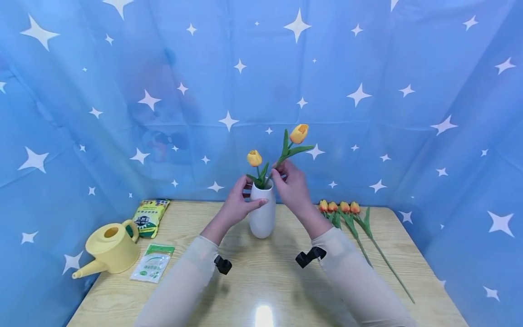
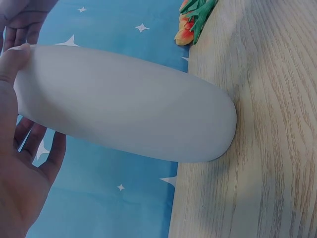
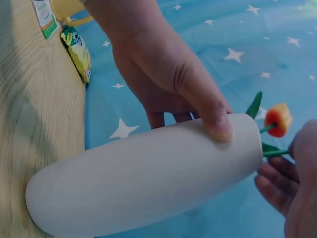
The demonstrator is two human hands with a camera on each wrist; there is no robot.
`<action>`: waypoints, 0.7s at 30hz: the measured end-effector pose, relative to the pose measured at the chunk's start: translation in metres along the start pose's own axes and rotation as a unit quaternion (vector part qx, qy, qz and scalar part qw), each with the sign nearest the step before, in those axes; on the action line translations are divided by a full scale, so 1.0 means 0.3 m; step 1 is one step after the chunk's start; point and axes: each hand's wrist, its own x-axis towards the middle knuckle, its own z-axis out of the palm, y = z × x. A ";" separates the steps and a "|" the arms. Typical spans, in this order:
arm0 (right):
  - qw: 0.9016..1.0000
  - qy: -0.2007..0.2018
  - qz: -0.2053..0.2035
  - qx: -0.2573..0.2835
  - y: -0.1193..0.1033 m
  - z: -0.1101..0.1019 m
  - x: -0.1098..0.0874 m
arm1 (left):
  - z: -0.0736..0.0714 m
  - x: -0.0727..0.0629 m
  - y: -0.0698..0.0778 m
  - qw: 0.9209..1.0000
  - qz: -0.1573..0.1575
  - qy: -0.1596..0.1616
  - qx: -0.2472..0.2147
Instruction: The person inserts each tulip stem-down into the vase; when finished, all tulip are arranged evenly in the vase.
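Note:
A white vase [image 1: 262,217] stands upright on the wooden table. My left hand [image 1: 238,203] grips it near the rim, thumb across the front and fingers behind. One yellow-orange tulip [image 1: 254,158] rises from the vase mouth with its green leaves at the rim. My right hand [image 1: 292,185] pinches the stem of a second tulip [image 1: 299,134], which tilts to the right above the vase. In the right wrist view this tulip's green stem [image 3: 276,153] runs between the vase mouth and the fingers. The left wrist view shows the left thumb [image 2: 15,62] against the vase.
Several tulips [image 1: 354,208] lie on the right of the table [image 1: 253,281], their stems toward the front. On the left are a yellow watering can [image 1: 112,252], a green-and-white packet [image 1: 153,263] and a yellow-green bag [image 1: 150,218]. A blue star-patterned curtain [image 1: 261,81] hangs behind.

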 end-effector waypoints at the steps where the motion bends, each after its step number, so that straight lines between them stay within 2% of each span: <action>1: 1.000 -0.005 0.006 -0.001 0.000 0.000 0.001 | 0.000 0.000 -0.001 1.000 0.000 0.002 0.001; 10: 0.996 -0.058 0.060 -0.027 0.010 0.001 -0.001 | -0.001 0.002 -0.002 1.000 0.001 -0.001 -0.001; 17: 0.992 -0.070 0.106 -0.004 0.008 0.002 -0.018 | -0.001 0.000 0.001 1.000 -0.010 0.001 0.005; 21: 0.991 -0.073 0.114 0.004 0.014 -0.004 -0.034 | -0.001 0.000 0.001 1.000 -0.013 0.000 0.006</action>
